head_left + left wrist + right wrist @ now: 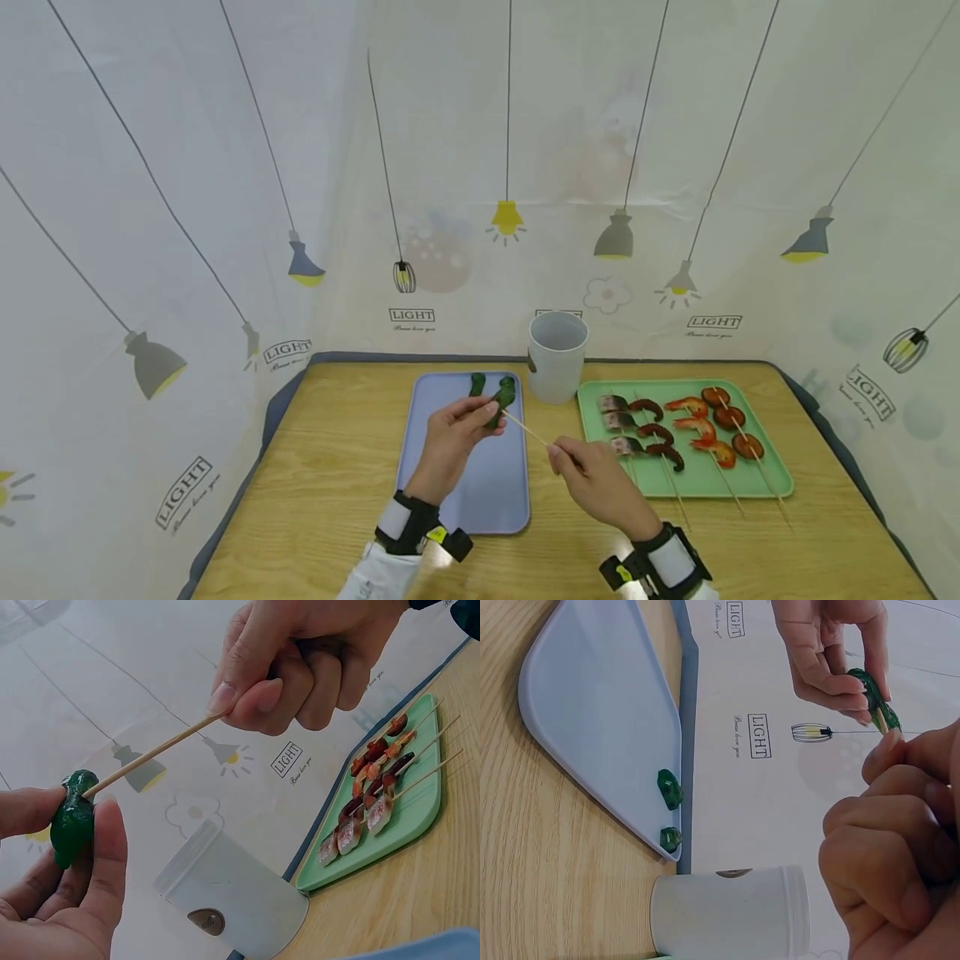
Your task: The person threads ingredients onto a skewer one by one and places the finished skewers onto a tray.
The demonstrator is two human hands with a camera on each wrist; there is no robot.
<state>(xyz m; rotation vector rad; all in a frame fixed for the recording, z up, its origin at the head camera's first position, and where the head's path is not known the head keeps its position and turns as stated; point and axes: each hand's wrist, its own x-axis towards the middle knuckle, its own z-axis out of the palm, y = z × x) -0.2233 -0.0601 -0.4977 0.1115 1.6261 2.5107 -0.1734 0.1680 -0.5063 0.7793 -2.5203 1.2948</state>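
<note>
A glossy, lumpy dark green food piece (73,825) is pinched between the thumb and fingers of my left hand (453,437), above the blue-lavender tray (487,500). My right hand (600,479) pinches a thin wooden skewer (154,755) near one end, its other fingers curled. The skewer's far end meets the side of the green piece; how deep it goes in, I cannot tell. Two similar green pieces lie at the tray's far end, one (670,789) beside the other (670,840) in the right wrist view.
Behind the trays stands a white cup (557,375). On the right, a green tray (776,482) bears skewers of fish pieces (621,421), dark tentacles (654,432), shrimp (693,427) and round brown slices (729,417). Stick ends overhang its near edge. A patterned cloth encloses the wooden table.
</note>
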